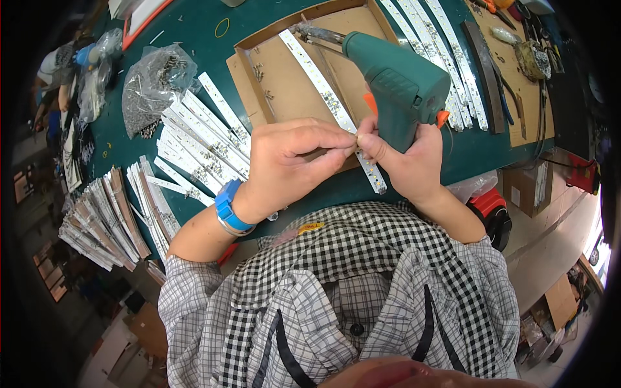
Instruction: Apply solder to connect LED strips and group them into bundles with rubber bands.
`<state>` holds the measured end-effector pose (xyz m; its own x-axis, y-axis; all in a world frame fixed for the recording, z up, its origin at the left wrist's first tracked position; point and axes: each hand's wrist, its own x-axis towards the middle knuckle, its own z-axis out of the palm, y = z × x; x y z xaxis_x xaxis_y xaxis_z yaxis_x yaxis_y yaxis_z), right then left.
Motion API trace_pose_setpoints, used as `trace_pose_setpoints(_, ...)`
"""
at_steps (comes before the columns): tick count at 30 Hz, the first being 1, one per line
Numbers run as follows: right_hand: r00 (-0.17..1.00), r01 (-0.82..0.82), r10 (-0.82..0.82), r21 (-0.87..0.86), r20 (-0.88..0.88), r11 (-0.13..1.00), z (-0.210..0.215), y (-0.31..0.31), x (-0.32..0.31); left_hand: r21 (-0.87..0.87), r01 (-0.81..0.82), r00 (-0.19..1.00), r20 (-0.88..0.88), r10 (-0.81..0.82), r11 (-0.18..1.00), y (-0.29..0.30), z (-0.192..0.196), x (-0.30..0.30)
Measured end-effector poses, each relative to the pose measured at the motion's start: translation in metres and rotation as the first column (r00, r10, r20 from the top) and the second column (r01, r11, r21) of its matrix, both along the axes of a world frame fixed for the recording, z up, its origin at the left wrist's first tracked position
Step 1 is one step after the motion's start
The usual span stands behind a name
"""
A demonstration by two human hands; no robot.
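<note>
The right hand [417, 158] holds the grip of a green gun tool [394, 71], with the tool's tip over the cardboard tray [278, 90]. The left hand [291, 155] pinches its fingertips together near the tray's front edge; I cannot tell if they hold something tiny. 1 white light strip [323, 90] lies across the tray, poking past its front. More white strips [460, 64] lie right of it.

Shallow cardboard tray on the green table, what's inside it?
Small pieces lie along the left side of the tray; a white strip crosses it. The green gun-shaped tool and left hand hide parts beneath them.
</note>
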<state>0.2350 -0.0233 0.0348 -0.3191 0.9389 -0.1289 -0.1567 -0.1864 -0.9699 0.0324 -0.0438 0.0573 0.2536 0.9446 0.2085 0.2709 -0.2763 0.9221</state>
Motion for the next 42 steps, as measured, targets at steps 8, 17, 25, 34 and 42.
trace_pose_setpoints(8, 0.989, 0.08, -0.099, 0.168, 0.109, 0.983, -0.006, 0.006, -0.003, -0.253, -0.23, 0.952, -0.259, 0.163, 0.94, 0.031, -0.016, -0.023)
trace_pose_setpoints(17, 0.981, 0.017, -0.063, 0.245, 0.184, 0.969, -0.018, 0.007, 0.0, -0.138, -0.247, 0.912, -0.367, 0.182, 0.959, 0.044, -0.035, -0.025)
trace_pose_setpoints(25, 0.982, -0.005, -0.026, 0.166, 0.184, 0.986, -0.019, 0.006, 0.001, -0.018, -0.247, 0.893, -0.392, 0.22, 0.969, 0.041, -0.042, -0.024)
trace_pose_setpoints(34, 0.971, -0.04, -0.018, 0.236, 0.24, 0.971, -0.031, 0.006, 0.004, 0.103, -0.18, 0.884, -0.419, 0.206, 0.978, 0.039, -0.045, -0.023)
trace_pose_setpoints(42, 0.992, 0.02, -0.019, -0.008, 0.123, 1.0, 0.004, -0.007, 0.03, 0.034, -0.246, 0.872, -0.428, 0.237, 0.969, 0.036, -0.043, -0.022)
